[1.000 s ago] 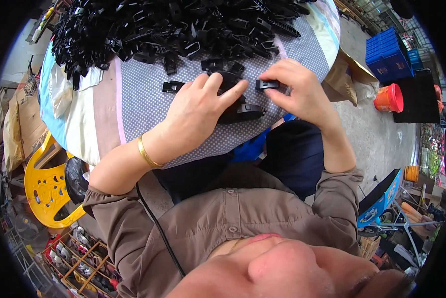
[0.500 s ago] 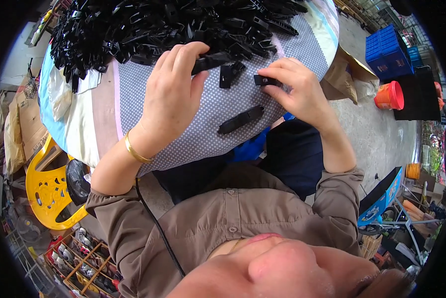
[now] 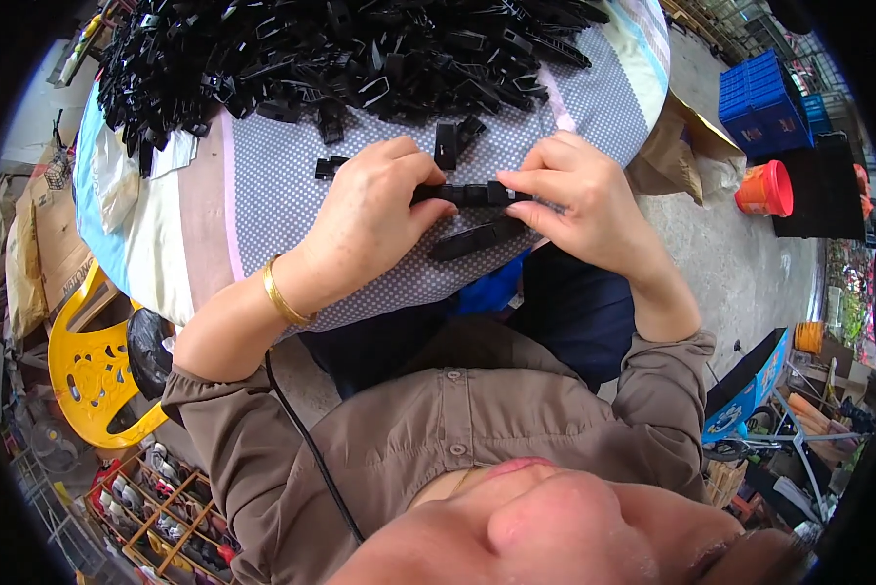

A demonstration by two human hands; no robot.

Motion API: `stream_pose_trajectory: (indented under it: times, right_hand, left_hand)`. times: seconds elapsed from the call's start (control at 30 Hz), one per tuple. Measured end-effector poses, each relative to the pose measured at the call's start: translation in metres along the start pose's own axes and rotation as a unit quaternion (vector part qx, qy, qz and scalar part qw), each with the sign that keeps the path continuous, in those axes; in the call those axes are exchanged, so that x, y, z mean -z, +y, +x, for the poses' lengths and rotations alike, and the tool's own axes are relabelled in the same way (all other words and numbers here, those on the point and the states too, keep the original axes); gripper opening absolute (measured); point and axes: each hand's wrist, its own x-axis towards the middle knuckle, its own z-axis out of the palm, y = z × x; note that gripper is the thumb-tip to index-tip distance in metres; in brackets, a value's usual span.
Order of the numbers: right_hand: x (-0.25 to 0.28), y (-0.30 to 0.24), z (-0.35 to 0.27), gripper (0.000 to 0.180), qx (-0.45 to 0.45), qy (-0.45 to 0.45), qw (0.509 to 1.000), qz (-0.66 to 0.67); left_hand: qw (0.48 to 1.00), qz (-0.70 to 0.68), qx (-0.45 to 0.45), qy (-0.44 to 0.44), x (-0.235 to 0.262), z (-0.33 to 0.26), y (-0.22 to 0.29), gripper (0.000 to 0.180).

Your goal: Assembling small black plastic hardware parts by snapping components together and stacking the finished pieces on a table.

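Note:
My left hand [image 3: 371, 207] is closed, gripping a long black plastic piece [image 3: 470, 195] between thumb and fingers. From the other side, my right hand [image 3: 594, 203] pinches a small black block [image 3: 498, 193]. The block touches the long piece's right end, and the two lie in one line just over the dotted cloth. Whether they are joined, I cannot tell. Just below them a second long black piece [image 3: 469, 242] rests on the cloth, its right end by my right fingertips. Small black pieces lie above, one upright-looking block [image 3: 446, 146] and another piece [image 3: 330, 168] beside my left hand.
A large heap of black plastic parts [image 3: 360, 58] covers the far side of the round table, over a patterned tablecloth [image 3: 272, 210]. To the left stands a yellow chair [image 3: 85, 375]; to the right are a brown paper bag [image 3: 667, 141], a red bucket [image 3: 764, 187] and a blue crate [image 3: 761, 102].
My left hand has come down and right with the long piece, away from the heap. My right hand has moved slightly downward, and the two pieces now meet.

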Motion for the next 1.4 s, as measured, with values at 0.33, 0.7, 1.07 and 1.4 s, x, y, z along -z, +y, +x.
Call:
stream_pose_trajectory:
  times: [0.33,0.7,1.07,1.4]
  right_hand:
    - [-0.017,0.004,0.015,0.028,0.045,0.002,0.998,0.035]
    - [0.012,0.105,0.026,0.025,-0.028,0.231,0.939,-0.253]
    - [0.035,0.062,0.001,0.023,-0.221,0.120,0.963,0.101]
    - [0.006,0.041,0.016,0.022,-0.094,0.075,0.993,0.002]
  left_hand:
    - [0.998,0.009,-0.055,0.014,-0.010,0.004,0.001,0.018]
    - [0.993,0.024,-0.116,-0.013,-0.011,0.009,0.002,0.029]
    - [0.990,0.050,-0.085,0.103,-0.008,0.016,-0.011,0.031]
    - [0.994,-0.013,-0.104,0.027,-0.014,0.012,-0.010,0.028]
